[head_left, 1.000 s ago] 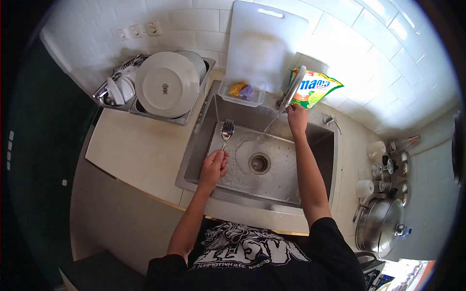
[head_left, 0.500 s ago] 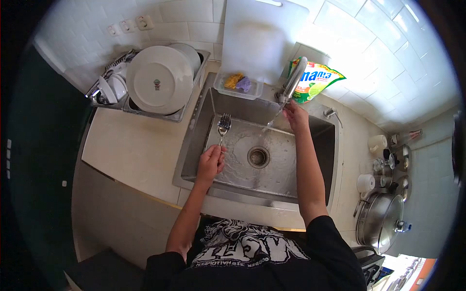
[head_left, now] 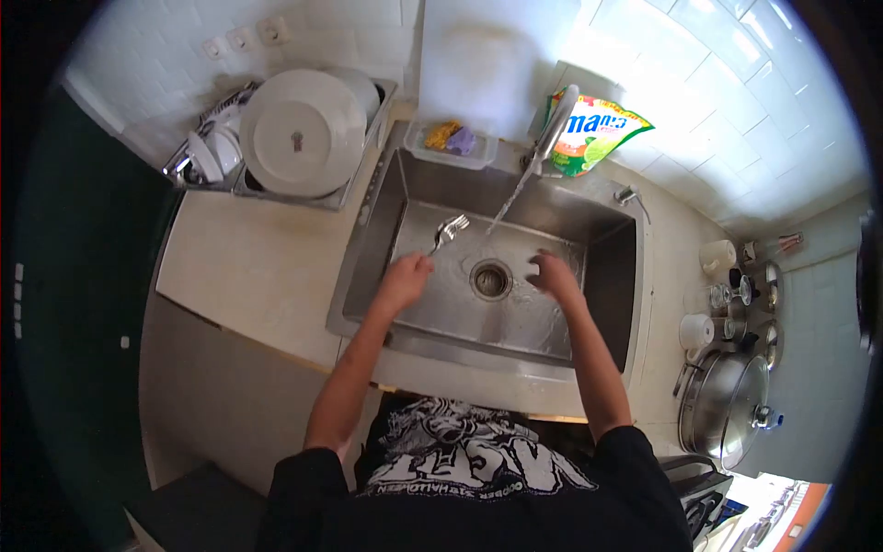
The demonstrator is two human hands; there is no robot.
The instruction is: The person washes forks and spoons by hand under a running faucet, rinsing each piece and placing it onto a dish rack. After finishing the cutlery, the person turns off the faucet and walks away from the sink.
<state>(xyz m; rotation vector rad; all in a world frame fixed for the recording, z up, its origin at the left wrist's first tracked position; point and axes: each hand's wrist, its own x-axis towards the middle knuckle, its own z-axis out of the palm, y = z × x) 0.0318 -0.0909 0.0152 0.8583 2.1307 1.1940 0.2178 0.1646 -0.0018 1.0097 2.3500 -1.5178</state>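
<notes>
Over the left part of the steel sink (head_left: 368, 212), my left hand (head_left: 405, 280) is closed round the handle of a metal fork (head_left: 450, 230). The fork's tines point up and to the right, short of the water stream (head_left: 506, 207). Water runs from the faucet (head_left: 555, 129) into the basin. My right hand (head_left: 555, 273) hovers over the basin, right of the drain (head_left: 491, 280), its fingers curved and apart with nothing between them.
A rack (head_left: 342, 196) with large white plates (head_left: 302, 133) stands at the back left. Behind the sink are a clear tray (head_left: 474, 158) with yellow and purple scrubbers and a green detergent pouch (head_left: 593, 138). Cups and a lidded pan (head_left: 722, 405) line the right counter.
My right hand has left the faucet and come down over the basin. The water still runs. My left hand has moved slightly up and right, tilting the fork toward the stream.
</notes>
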